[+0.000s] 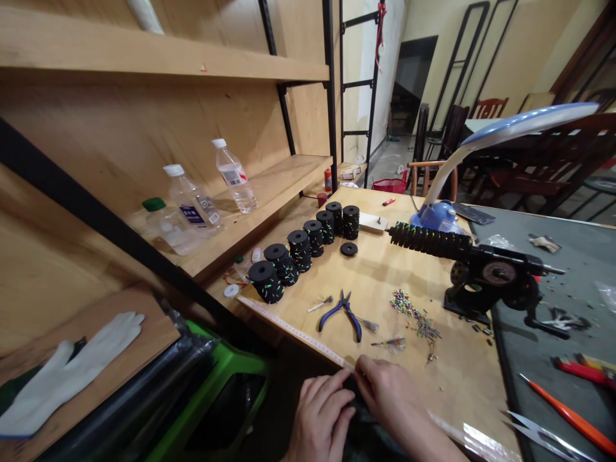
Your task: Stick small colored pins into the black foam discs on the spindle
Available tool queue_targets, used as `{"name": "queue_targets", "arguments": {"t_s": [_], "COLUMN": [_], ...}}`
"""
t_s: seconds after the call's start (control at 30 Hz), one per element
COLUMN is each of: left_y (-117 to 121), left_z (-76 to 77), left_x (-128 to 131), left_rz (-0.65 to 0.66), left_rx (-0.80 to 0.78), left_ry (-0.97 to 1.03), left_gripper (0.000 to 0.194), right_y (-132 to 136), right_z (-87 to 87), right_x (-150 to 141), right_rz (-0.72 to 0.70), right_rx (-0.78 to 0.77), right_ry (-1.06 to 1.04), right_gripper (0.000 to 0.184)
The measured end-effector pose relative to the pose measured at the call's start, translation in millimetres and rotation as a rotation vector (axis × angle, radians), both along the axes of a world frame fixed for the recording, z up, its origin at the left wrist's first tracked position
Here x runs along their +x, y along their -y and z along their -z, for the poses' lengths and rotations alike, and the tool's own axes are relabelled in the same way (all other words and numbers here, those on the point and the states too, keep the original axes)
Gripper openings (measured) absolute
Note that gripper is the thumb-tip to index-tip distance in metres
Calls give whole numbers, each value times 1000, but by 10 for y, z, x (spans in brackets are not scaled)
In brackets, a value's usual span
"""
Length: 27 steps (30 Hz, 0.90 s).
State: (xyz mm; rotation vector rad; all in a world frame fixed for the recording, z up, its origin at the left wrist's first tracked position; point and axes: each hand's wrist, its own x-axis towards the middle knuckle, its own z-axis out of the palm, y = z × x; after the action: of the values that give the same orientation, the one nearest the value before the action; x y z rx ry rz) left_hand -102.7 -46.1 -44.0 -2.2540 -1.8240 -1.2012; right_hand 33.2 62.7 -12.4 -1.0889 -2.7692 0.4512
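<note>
Both of my hands are close together at the table's front edge. My left hand (321, 414) is closed, its fingers pressed together and pointing to the right hand. My right hand (387, 388) is curled, thumb and forefinger pinched. Anything between the fingertips is too small or hidden to make out. Just beyond them lie a small bundle of thin wires (392, 343) and blue-handled pliers (342, 316), jaws pointing away. A pile of coloured beads (402, 301) and a cluster of small wire pieces with beads (426, 326) spread to the right.
Several black foam spools (266, 282) stand in a row on the left. A hand-cranked winder (498, 273) carries a black ribbed roll (428, 240). Behind it is a blue desk lamp (437, 215). Scissors (543, 430) and an orange-handled tool (572, 410) lie at right.
</note>
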Motion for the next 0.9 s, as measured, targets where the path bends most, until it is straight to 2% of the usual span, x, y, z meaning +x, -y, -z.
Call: {"name": "queue_targets", "arguments": {"t_s": [0.17, 0.53, 0.77, 0.9], "left_y": [1, 9, -6, -24], "left_z": [5, 40, -36, -99], "left_x": [-26, -50, 1, 39], "left_rz": [-21, -54, -96, -138], "left_rx": [-53, -141, -180, -205], "left_ry": [-69, -165, -206, -261], "left_gripper": [21, 41, 51, 55], "right_y": [-1, -6, 8, 5], "right_z": [-16, -9, -91, -175], "right_x": [-7, -30, -7, 156], "right_rz": [2, 1, 2, 9], "right_rx": [13, 54, 20, -27], "right_ry": [-7, 14, 14, 29], "right_gripper": [17, 16, 18, 20]}}
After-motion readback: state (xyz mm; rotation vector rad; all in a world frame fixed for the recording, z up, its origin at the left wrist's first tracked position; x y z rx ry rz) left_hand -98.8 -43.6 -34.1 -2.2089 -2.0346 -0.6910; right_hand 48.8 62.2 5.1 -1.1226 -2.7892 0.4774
